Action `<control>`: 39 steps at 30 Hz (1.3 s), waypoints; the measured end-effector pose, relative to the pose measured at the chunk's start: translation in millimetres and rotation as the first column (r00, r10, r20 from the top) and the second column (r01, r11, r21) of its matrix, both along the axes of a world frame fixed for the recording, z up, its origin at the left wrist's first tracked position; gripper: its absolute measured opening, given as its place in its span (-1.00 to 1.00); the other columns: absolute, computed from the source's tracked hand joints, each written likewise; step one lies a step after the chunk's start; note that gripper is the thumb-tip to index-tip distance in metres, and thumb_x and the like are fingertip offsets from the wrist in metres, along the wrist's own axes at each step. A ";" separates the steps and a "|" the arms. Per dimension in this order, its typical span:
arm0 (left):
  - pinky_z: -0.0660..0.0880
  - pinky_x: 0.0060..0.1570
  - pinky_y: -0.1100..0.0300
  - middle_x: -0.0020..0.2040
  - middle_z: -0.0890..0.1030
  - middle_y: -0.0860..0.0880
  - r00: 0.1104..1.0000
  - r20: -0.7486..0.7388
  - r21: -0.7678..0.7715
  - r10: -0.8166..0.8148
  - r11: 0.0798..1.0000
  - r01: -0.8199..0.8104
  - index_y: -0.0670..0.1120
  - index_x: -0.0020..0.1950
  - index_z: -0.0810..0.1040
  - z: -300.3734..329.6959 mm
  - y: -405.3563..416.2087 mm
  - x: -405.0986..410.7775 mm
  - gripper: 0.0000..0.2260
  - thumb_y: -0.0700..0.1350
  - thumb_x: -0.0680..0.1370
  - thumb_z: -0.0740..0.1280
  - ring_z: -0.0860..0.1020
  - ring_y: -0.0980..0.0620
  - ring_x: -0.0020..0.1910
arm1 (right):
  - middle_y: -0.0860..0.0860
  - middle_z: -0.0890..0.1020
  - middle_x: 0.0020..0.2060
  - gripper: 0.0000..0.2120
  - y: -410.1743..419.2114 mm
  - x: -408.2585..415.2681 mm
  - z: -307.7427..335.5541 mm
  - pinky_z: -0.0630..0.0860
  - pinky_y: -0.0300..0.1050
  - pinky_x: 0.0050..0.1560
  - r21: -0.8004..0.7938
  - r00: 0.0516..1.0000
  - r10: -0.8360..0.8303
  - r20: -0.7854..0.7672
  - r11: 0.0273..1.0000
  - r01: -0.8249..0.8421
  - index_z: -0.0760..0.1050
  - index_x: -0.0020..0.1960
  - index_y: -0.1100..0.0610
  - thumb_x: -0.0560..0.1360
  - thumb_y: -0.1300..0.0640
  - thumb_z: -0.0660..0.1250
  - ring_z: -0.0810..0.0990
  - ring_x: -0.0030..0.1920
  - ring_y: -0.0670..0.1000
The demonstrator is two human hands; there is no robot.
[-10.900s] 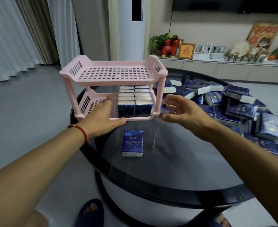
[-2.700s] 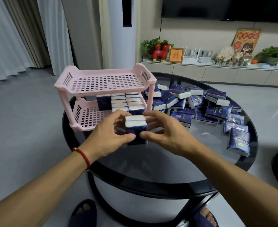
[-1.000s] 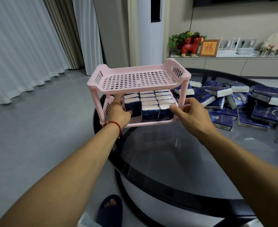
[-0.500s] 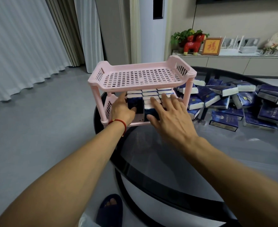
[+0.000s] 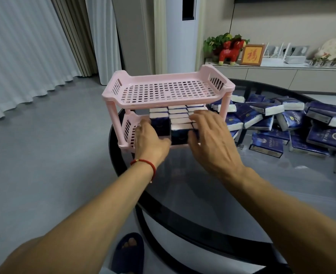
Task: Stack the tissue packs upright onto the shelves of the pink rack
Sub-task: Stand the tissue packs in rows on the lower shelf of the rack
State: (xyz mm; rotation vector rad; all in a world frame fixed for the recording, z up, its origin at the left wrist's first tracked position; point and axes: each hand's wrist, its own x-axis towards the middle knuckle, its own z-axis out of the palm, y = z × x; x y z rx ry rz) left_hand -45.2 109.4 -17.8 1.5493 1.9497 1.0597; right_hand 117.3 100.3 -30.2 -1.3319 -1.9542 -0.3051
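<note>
The pink two-tier rack (image 5: 169,91) stands at the left edge of the round glass table (image 5: 212,194); its top shelf holds nothing. On the lower shelf, dark blue tissue packs (image 5: 180,120) stand upright in three rows, white tops up. My left hand (image 5: 149,140) reaches into the lower shelf and touches the left side of the front left pack (image 5: 160,126), thumb along the shelf's front edge. My right hand (image 5: 212,141) lies with straight fingers on the tops of the middle and right rows, covering part of them.
A big heap of loose tissue packs (image 5: 281,123) covers the right half of the table. Behind it runs a low cabinet (image 5: 281,76) with a red horse figure, a framed picture and plants. Grey floor and curtains lie to the left. My slippered foot (image 5: 128,252) is under the table edge.
My right hand left the rack's right post and came to lie flat on the packs' tops. My left hand stayed at the left pack inside the lower shelf.
</note>
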 end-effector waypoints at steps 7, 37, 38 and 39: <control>0.51 0.32 0.04 0.32 0.59 -0.06 0.976 -0.020 -0.037 -0.217 0.976 0.217 -0.05 0.42 0.47 1.5 -19.6 23.1 -0.54 -0.21 0.53 0.38 0.56 -0.11 0.29 | -0.10 0.49 0.10 -0.34 -8.2 30.1 12.7 0.49 0.11 0.25 -0.431 0.730 -0.300 -0.614 0.902 0.008 0.22 0.46 0.00 0.44 0.02 0.41 0.52 0.17 0.05; 0.23 0.21 0.33 0.15 0.51 -0.03 0.786 -0.420 0.075 -0.453 0.846 0.528 -0.08 0.23 0.57 5.4 -81.2 45.9 -0.72 -0.21 0.52 0.37 0.42 -0.02 0.22 | 0.09 0.53 0.26 -0.65 -64.8 135.2 -6.0 0.38 0.10 0.24 -0.426 0.875 -0.429 0.223 0.765 0.483 0.46 0.36 0.07 0.60 0.06 0.32 0.44 0.30 0.15; 0.27 0.24 0.30 0.16 0.53 -0.01 0.777 -0.382 0.039 -0.501 0.831 0.555 -0.06 0.25 0.58 2.8 -83.7 53.3 -0.73 -0.19 0.54 0.37 0.45 0.01 0.22 | 0.12 0.52 0.22 -0.65 -67.9 133.0 -2.7 0.44 0.10 0.18 -0.450 0.883 -0.432 0.182 0.762 0.466 0.46 0.33 0.12 0.57 0.07 0.37 0.47 0.24 0.18; 0.35 0.25 0.26 0.16 0.55 0.00 0.777 -0.334 0.016 -0.534 0.821 0.571 -0.04 0.25 0.59 -0.7 -84.2 60.8 -0.73 -0.16 0.55 0.37 0.49 0.02 0.19 | 0.14 0.50 0.21 -0.62 -71.6 130.3 -0.3 0.47 0.10 0.14 -0.490 0.892 -0.430 0.140 0.752 0.440 0.45 0.32 0.16 0.55 0.10 0.41 0.50 0.20 0.20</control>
